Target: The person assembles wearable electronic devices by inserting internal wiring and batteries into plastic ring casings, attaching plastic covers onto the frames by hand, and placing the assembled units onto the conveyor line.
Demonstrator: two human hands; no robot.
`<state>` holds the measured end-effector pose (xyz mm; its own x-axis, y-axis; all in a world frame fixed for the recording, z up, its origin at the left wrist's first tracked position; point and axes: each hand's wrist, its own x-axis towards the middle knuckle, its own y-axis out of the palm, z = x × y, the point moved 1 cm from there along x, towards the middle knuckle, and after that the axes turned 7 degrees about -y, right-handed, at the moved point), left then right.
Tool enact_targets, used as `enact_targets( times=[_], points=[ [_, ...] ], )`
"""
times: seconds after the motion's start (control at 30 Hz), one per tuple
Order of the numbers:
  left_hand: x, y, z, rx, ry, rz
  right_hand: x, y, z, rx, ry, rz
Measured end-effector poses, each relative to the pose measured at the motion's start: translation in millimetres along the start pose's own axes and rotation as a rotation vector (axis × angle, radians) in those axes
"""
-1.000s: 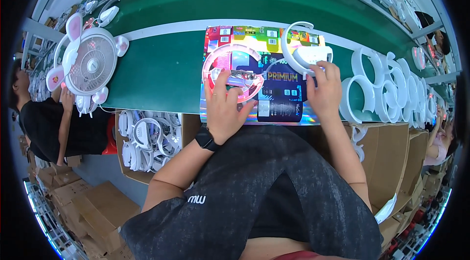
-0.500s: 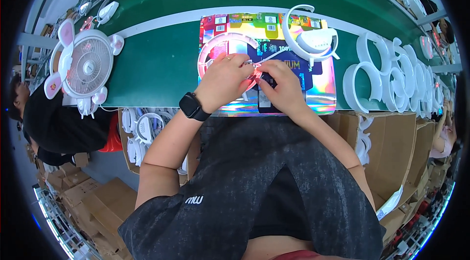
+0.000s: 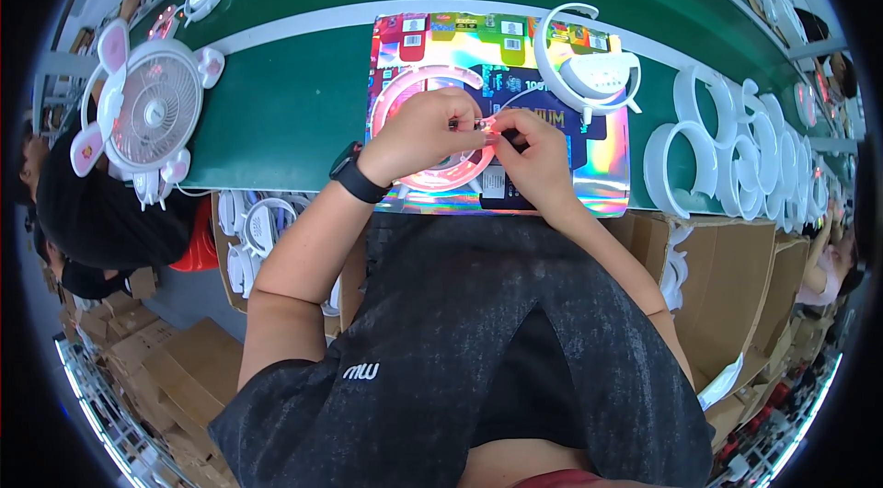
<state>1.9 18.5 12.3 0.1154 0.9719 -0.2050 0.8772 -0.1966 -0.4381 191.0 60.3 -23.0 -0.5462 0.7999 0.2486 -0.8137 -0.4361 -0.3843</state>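
Observation:
A C-shaped white ring (image 3: pixel 447 177) glowing pinkish red lies on a shiny printed board. Over its open right side, the fingertips of my left hand (image 3: pixel 425 131) and my right hand (image 3: pixel 535 161) meet in a pinch. A thin white wire (image 3: pixel 521 100) runs into this pinch from a white lamp body (image 3: pixel 602 74) with a curved arm, at the board's right. My right fingers close around the wire's end. What my left fingers grip is small and mostly hidden by the hand; a red glow shows between the fingertips.
The printed board (image 3: pixel 602 189) rests on a green bench (image 3: pixel 276 120). Several white curved frames (image 3: pixel 676 166) stand at right. A rabbit-eared fan (image 3: pixel 154 111) stands at left. Cardboard boxes (image 3: pixel 717 276) with white parts sit below the bench edge. Other people work at both sides.
My fingertips have drawn closer together, and my left hand has turned, its fingers curling more. More of the glowing ring's lower part shows beneath my hands. The view has shifted slightly.

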Motion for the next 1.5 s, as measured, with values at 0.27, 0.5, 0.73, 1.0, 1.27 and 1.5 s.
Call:
enact_targets(
  times=[0.27, 0.5, 0.73, 1.0, 1.27, 1.5],
  points=[
    [-4, 19, 13, -0.038, -0.023, -0.318, 5, 0, 3, 0.042, 0.061, 0.063],
    [-2, 17, 10, 0.016, -0.146, -0.287, 11, -2, 2, -0.13, 0.009, 0.113],
    [4, 12, 13, -0.008, -0.033, -0.177, 11, -1, 7, -0.268, -0.046, 0.126],
    [11, 20, 20, -0.054, -0.136, -0.197, 9, -2, 14, -0.288, -0.094, 0.118],
    [10, 18, 20, -0.083, -0.16, -0.166, 9, -5, 23, -0.485, -0.313, 0.125],
    [11, 18, 17, -0.204, -0.234, -0.111, 3, -4, 22, -0.551, -0.341, 0.167]
  ],
)
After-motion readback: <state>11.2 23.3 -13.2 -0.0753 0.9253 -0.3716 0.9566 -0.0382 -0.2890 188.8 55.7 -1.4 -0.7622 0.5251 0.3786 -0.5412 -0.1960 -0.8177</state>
